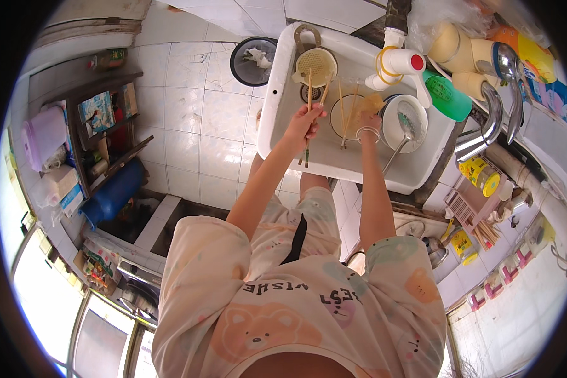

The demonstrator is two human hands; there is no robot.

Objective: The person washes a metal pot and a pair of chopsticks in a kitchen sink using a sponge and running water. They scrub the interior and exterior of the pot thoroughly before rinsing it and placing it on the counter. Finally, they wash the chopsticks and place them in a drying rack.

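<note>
My left hand (307,122) grips a pair of wooden chopsticks (310,84) over the left part of a white sink (283,120). Their upper ends spread apart, and their coloured ends stick out below my fist. My right hand (369,121), with a bangle at the wrist, is closed on a yellow sponge or cloth (371,102). Between my hands, more chopsticks (341,108) lean across a round bowl (334,126) in the sink. Right of my right hand, a slotted metal ladle (408,127) rests in a white bowl (419,141). A beige plastic strainer (319,59) sits near the drain (310,93).
A white plastic tap (401,64) juts over the sink. A green plastic container (449,97) stands at its right rim, near metal taps (486,113). Left of the sink is a lined bin (253,64). Shelves (99,127) and a blue cylinder (115,191) stand further left.
</note>
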